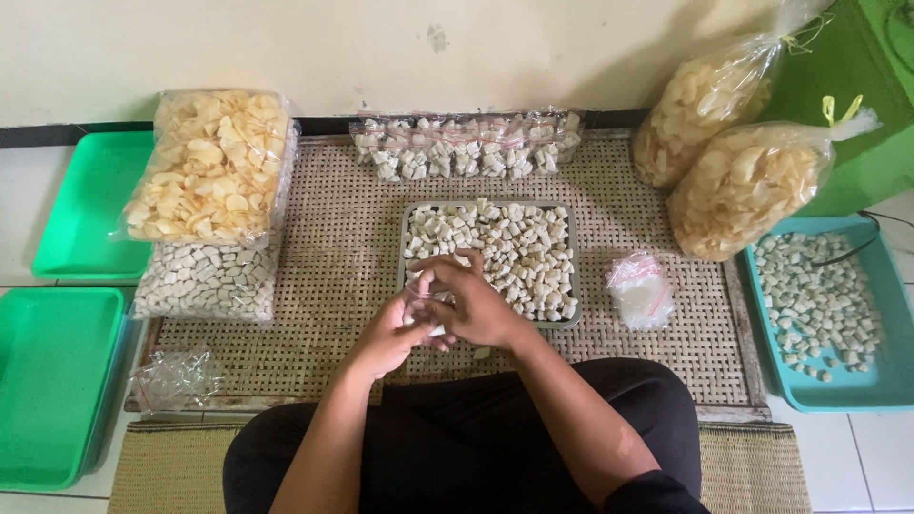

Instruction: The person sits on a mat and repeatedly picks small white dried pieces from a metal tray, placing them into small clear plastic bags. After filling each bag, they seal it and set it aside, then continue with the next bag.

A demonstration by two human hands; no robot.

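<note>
A grey tray (574, 249) full of small white pieces (519, 252) sits on a woven mat in front of me. At its near left corner my left hand (388, 338) and my right hand (473, 305) are together over a small clear plastic bag (419, 295). My left hand holds the bag from below, and my right hand's fingers curl over its top. The bag is mostly hidden by my fingers. I cannot tell what is inside it.
A row of small filled bags (466, 145) lines the wall. Big bags of yellow chips (211, 164) (747, 186) stand left and right. A teal tray (890, 381) with white pieces is at right, green trays (57, 381) at left, and empty bags (640, 290) beside the grey tray.
</note>
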